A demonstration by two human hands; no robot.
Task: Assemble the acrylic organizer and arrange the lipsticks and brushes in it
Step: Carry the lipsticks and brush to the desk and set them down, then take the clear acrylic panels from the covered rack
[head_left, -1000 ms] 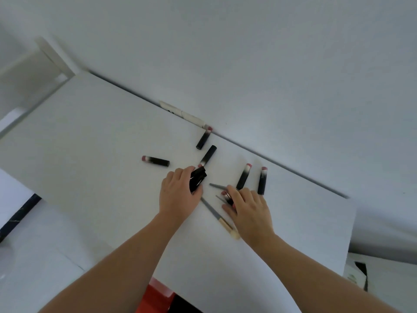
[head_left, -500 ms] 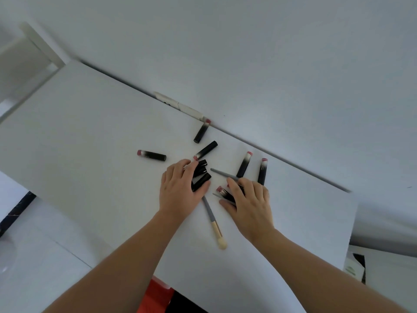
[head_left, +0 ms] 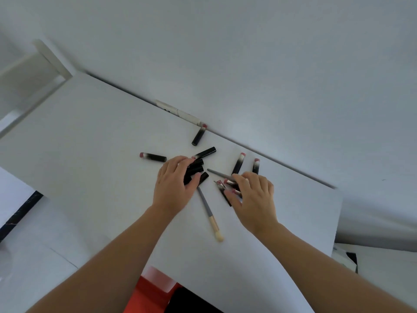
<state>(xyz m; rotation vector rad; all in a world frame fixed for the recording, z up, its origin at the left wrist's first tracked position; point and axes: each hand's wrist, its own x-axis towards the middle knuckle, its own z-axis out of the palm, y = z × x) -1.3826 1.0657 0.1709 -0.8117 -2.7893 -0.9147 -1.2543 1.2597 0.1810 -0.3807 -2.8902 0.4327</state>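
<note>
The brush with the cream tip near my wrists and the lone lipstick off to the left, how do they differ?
The brush is longer and thinner; the lone lipstick is short and stubby. The brush has a grey handle and cream tip; the lipstick is black with a pink end. The brush's upper end runs beneath the left hand; the lipstick lies apart, untouched. Both lie flat on the white table.

— What do the tubes feel like to look at?
— The black plastic lipstick tubes [head_left: 195, 170] under my left hand [head_left: 173, 186] are glossy, catching light along their sides.
— And the surface?
— The white table top [head_left: 90, 136] is smooth and matt. The grey-handled brush with a pale wooden end [head_left: 208, 213] looks dull, unpolished
</note>
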